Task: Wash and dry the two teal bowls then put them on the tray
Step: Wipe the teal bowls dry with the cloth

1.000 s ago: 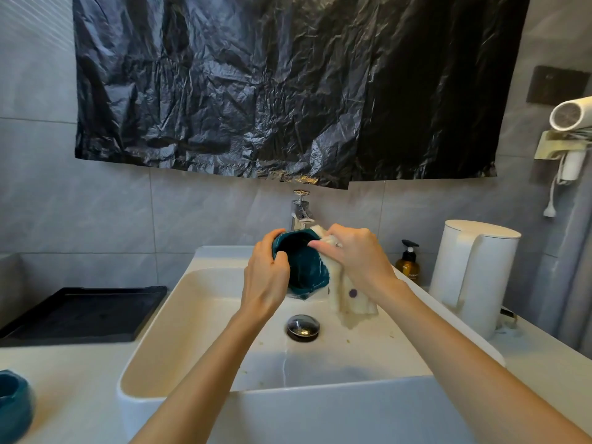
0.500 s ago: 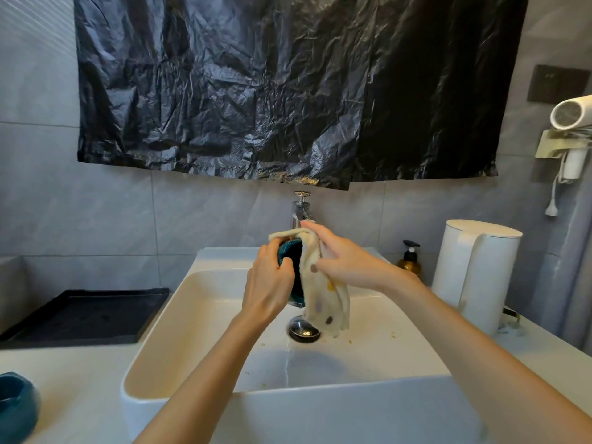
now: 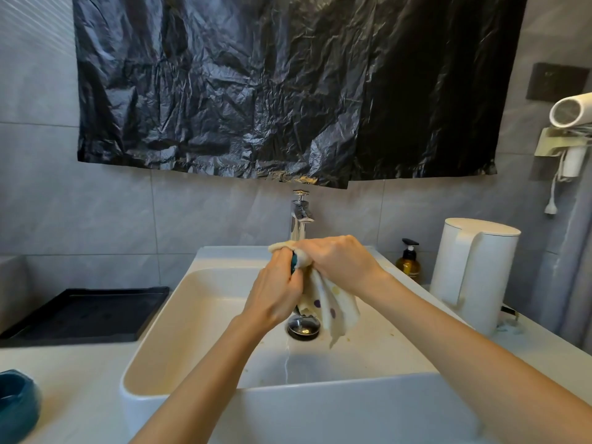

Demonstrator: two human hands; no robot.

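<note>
Over the white sink [image 3: 153, 363], my left hand [image 3: 275, 293] grips a teal bowl [image 3: 293, 263]. Only a thin sliver of it shows between my hands. My right hand [image 3: 339, 261] holds a cream cloth with coloured dots [image 3: 330, 307] wrapped over the bowl, and the cloth's loose end hangs down toward the drain. A second teal bowl [image 3: 16, 405] stands on the counter at the lower left edge. The black tray [image 3: 83, 312] lies on the counter left of the sink with nothing on it.
A chrome tap [image 3: 300, 216] rises behind my hands, and the drain plug [image 3: 303, 328] sits below them. A white kettle [image 3: 474, 274] and an amber pump bottle [image 3: 408, 262] stand right of the sink. A hair dryer [image 3: 573, 110] hangs on the right wall.
The cloth has been drawn over the bowl, which showed its open inside a second ago and is now almost fully covered. Both hands have closed together around it.
</note>
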